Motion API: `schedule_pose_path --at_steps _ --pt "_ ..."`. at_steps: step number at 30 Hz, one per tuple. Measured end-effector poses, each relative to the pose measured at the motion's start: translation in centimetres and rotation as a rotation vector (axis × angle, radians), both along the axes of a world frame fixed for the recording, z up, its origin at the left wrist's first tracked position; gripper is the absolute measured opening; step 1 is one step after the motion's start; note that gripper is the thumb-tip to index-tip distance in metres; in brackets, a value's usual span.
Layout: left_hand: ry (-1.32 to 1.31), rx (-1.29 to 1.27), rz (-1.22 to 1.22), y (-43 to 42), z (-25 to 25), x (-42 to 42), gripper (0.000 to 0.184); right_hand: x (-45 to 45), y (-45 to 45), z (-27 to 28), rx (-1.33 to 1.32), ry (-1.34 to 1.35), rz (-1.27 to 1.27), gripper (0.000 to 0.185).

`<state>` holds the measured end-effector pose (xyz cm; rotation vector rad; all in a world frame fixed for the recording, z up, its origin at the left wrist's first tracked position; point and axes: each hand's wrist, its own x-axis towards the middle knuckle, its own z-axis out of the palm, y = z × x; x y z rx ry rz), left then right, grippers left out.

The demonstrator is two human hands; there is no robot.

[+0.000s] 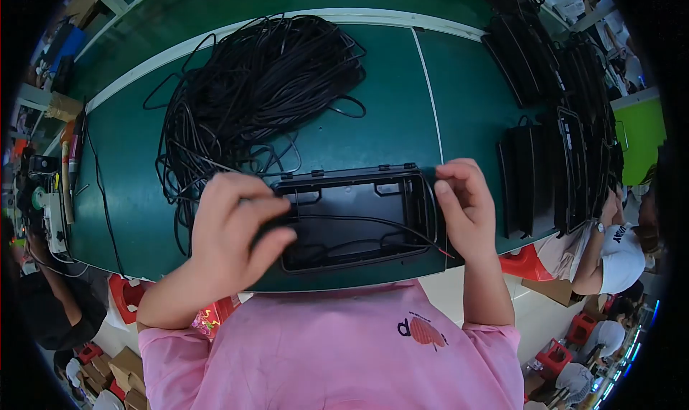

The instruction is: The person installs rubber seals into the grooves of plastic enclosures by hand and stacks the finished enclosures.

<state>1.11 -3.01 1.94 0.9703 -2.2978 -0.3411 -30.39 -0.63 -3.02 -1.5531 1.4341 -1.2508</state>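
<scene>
A black rectangular plastic housing (352, 261) lies on the green table in front of me, its hollow inside facing up. A black cable (359, 219) runs across it from the left end, and a reddish wire tip shows past the right rim. My left hand (233, 227) is at the housing's left end, slightly blurred, thumb and fingers apart with nothing visible between them. Beside the right rim is my right hand (468, 213), fingers bent and the thumb a little apart from them, close to the cable's curve. Whether its fingertips touch the cable I cannot tell.
A large tangled heap of black cable (265, 80) covers the table's back left. Several black housings (531, 173) stand stacked at the right. Tools (74, 148) and a small machine (52, 220) line the left edge. Other people sit at both sides.
</scene>
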Motion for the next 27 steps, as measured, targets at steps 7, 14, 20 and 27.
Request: schedule_pose_path --at_steps 7,14,20,27 --pt "-0.363 -0.100 -0.247 2.5 0.1 -1.4 0.047 -2.6 3.3 2.4 -0.025 0.397 0.407 0.045" --pt "-0.448 0.080 -0.278 1.9 0.5 -2.1 0.044 -1.9 2.8 4.0 -0.058 0.606 0.491 0.039" --pt "-0.451 0.173 -0.254 1.7 1.2 -2.3 0.045 -1.6 2.0 3.7 -0.027 0.544 0.551 0.029" --pt "-0.263 0.219 -0.312 2.2 0.5 -1.2 0.040 -2.5 2.1 2.4 -0.038 0.402 0.560 0.027"
